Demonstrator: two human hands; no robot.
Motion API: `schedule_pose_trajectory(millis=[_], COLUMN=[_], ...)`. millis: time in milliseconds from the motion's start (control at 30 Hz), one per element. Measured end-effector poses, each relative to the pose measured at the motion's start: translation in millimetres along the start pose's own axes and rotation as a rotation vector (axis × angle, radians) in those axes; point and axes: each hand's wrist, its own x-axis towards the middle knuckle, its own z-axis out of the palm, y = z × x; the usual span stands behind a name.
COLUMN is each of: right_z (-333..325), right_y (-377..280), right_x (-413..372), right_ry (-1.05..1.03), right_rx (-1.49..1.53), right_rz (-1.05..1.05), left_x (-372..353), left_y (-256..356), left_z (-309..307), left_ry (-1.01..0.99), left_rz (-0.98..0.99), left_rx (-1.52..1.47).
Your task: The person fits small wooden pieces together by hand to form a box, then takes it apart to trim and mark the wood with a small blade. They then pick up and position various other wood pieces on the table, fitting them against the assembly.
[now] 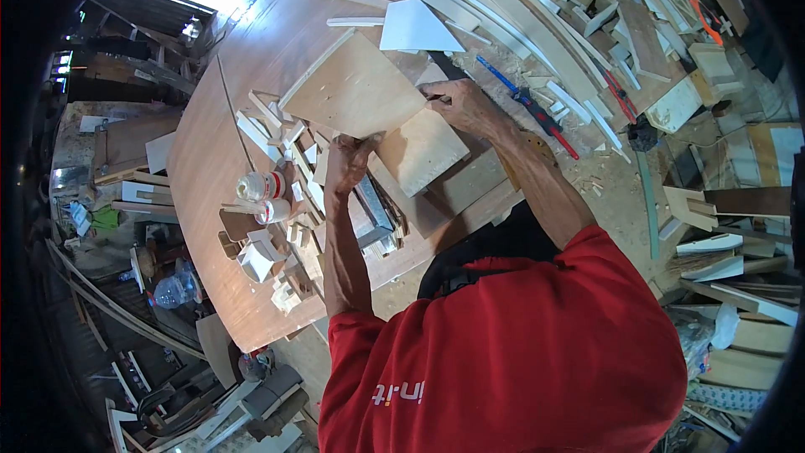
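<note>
A flat plywood panel (pixel 356 84) is held tilted over the workbench, with a thin strip along its far left edge. My left hand (pixel 348 161) has its fingers closed on the panel's near corner. At the panel's right corner, my right hand (pixel 461 106) pinches the edge between thumb and fingers. Beneath and nearer to me lies a second plywood board (pixel 421 151), overlapped by the panel in this view. A grey metal bar (pixel 373 214) lies beside my left forearm, among narrow wood offcuts (pixel 312 189).
Two jars (pixel 262 187) with red and white labels stand left of the offcuts. A white trapezoid piece (pixel 419 27) lies beyond the panel. A blue and red tool (pixel 528 105) rests right of my right hand. Long wood strips (pixel 537 13) and scrap pieces (pixel 646 38) fill the far right.
</note>
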Motion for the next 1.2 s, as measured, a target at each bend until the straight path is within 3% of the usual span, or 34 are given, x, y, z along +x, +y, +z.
schedule_pose_trajectory(millis=[533, 767, 833, 1200], right_z=[-0.8, 1.4, 1.8, -6.9], right_y=[-10.0, -7.2, -7.8, -20.4], right_x=[-0.8, -0.5, -1.2, 1.6], right_ry=[-0.026, -0.011, -0.02, 0.031], right_rx=[0.034, -0.022, 0.055, -0.017], right_rz=[0.064, 0.001, 0.116, -0.016], left_x=[-5.8, -4.2, -4.3, -2.8], left_y=[7.2, -2.6, -3.5, 12.9], left_z=[1.7, 1.5, 0.5, -3.2], left_ry=[0.005, -0.015, -0.018, 0.014], left_rz=[0.003, 0.021, 0.018, 0.05], left_rx=[-0.075, -0.096, -0.082, -0.126])
